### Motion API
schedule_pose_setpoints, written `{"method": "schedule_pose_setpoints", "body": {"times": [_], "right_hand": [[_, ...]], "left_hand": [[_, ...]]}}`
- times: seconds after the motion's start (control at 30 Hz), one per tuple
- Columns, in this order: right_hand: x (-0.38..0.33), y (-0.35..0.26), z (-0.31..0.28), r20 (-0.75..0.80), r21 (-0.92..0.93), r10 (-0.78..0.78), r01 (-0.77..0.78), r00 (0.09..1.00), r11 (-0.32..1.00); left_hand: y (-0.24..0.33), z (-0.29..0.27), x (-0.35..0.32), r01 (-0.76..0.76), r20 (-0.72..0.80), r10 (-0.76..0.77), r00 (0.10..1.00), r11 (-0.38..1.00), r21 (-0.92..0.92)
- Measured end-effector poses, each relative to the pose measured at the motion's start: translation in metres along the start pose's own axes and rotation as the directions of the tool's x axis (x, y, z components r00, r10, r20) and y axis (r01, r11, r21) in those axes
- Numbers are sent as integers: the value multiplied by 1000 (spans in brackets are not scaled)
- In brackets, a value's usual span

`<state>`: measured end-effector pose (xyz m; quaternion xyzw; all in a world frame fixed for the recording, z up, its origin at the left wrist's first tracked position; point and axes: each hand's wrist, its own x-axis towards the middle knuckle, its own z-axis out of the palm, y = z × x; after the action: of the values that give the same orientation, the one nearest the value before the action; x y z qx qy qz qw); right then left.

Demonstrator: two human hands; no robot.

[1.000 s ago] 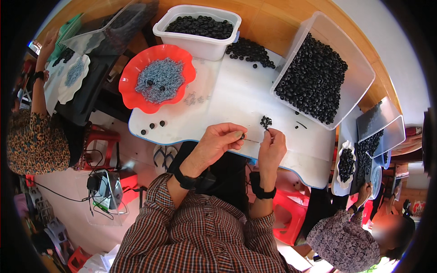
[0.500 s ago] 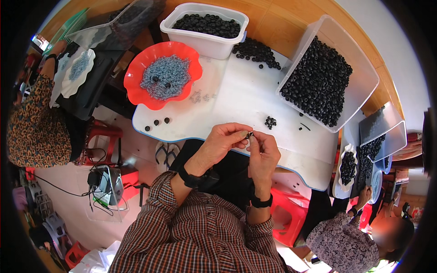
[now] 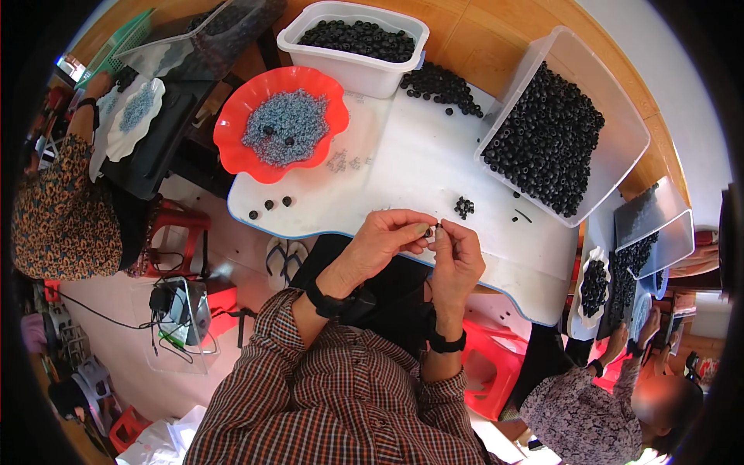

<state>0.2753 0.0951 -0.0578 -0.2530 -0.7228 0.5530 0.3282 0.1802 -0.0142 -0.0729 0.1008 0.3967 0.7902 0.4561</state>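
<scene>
My left hand [image 3: 385,239] pinches a small black ring-shaped part [image 3: 428,232] between thumb and forefinger, above the near edge of the white table. Right beside it, my right hand [image 3: 457,254] is closed, thumb against forefinger, with a tiny dark bit showing at the tips, too small to name. A narrow gap separates the fingertips. Beyond my right hand lies a little cluster of small black pieces [image 3: 464,207]. At the far left a red wavy-rimmed bowl [image 3: 229,145] holds many small grey-blue clear pieces, with two black parts on top. Three black parts [image 3: 269,205] sit near the table's left edge.
A white tub [image 3: 349,75] of black parts stands at the back. Loose black parts [image 3: 442,87] spread beside it. A tilted clear bin [image 3: 624,147] full of them is at the right. Co-workers sit left and right; a red stool [image 3: 488,368] stands below the table.
My fingertips have drawn slightly apart, my right hand shifting right, so the black part in my left fingers shows more. The co-worker's hands at the right have moved.
</scene>
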Motion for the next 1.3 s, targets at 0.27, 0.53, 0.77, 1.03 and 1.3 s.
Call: {"method": "schedule_pose_setpoints", "body": {"times": [0.27, 0.53, 0.77, 1.03, 1.3], "right_hand": [[0, -10, 0, 0, 134, 88, -87, 996, 987], [-2, -20, -1, 37, 209, 80, -86, 996, 974], [-4, -23, 0, 64, 203, -3, -10, 998, 979], [-5, -24, 2, 80, 166, -33, 19, 996, 986], [-6, -24, 1, 92, 155, -32, 17, 995, 988]], "left_hand": [[3, 7, -3, -10, 19, 10, 1000, 1000, -18], [9, 9, -6, -18, 71, 38, 997, 964, -266], [10, 10, -8, -51, 33, 62, 998, 964, -260], [7, 9, -8, -89, 20, 96, 995, 970, -228], [7, 8, -9, -110, 17, 115, 993, 975, -193]]}}
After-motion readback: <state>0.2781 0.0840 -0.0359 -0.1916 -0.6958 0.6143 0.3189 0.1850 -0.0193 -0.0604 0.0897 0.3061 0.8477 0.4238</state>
